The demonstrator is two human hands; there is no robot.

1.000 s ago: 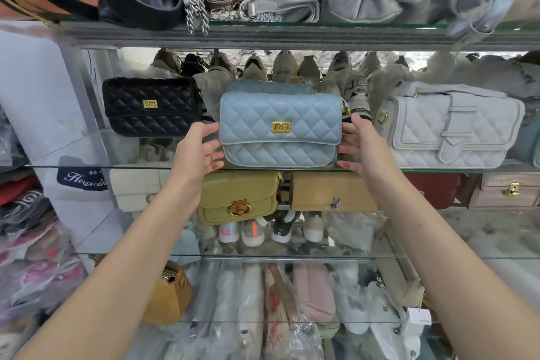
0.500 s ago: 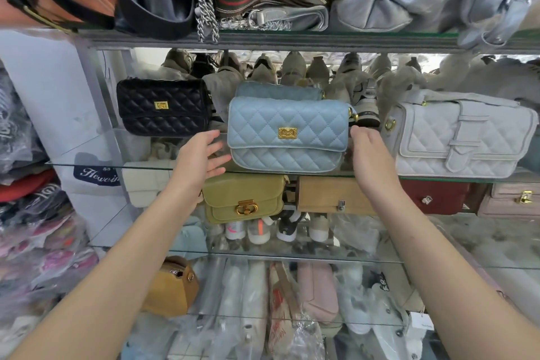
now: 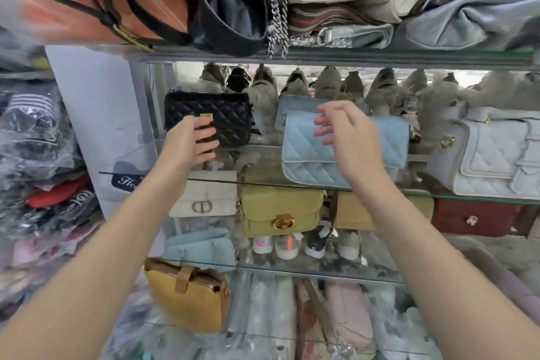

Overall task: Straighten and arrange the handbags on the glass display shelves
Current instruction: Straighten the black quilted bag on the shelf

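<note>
Now the left hand point(image 3: 187, 142) is at the black bag point(image 3: 230, 114) near the glass shelf's point(image 3: 137, 159) left edge, fingers spread. The right hand point(image 3: 353, 143) hovers before the blue bag point(image 3: 391, 142) at the front edge, fingers loosely apart, holding nothing.

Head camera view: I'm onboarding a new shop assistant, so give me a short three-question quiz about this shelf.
1. True or false: the black quilted bag stands left of the blue quilted bag on the same glass shelf.
2. The left hand reaches toward: A) the black quilted bag, B) a red wallet, C) a shoe.
3. Is the right hand gripping anything?
Key: 1 true; 2 A; 3 no, its fingers are relaxed in front of the blue quilted bag.
</note>
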